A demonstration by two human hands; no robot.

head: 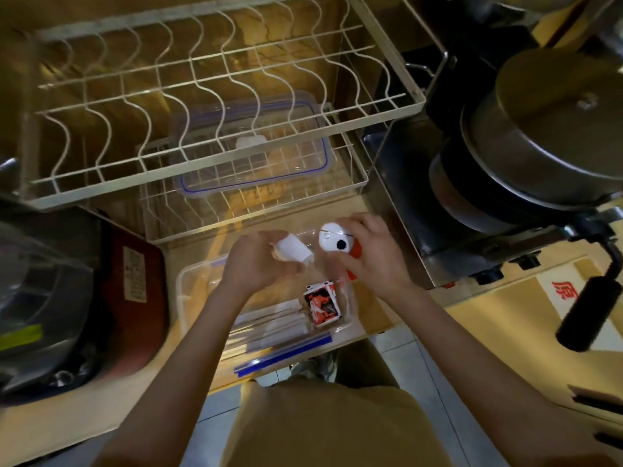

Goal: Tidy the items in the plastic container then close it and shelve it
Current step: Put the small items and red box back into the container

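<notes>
1. A person stands at a wooden counter (195, 372), both bare forearms reaching forward over an open clear plastic container (188, 281) that sits at the counter's near edge.
2. The left hand (256, 261) is closed around a small white boxy object (293, 251), held just above the container's far left part.
3. The right hand (371, 251) is clamped on a round white and orange item with a black dot (337, 242), held over the container's far right corner; the two hands are near each other but apart.
4. Inside the container, on the right, lies a small red, white and black packet (322, 305); beside it to the left lie flat white pieces (279, 323), too blurred to identify.
5. A clear bag with a blue zip strip (286, 353) lies at the container's near edge, reaching the counter's lip.
6. Beyond the container stands a cream two-tier wire dish rack (215, 96); a clear lid with a blue seal (256, 153) rests on its lower tier, well apart from the container.
7. To the right, stacked metal pots (546, 139) sit on a stove, with a black pan handle (586, 311) jutting toward the near side.
8. To the left lies a dark red object (135, 281) beside crumpled plastic wrap (40, 298).
</notes>
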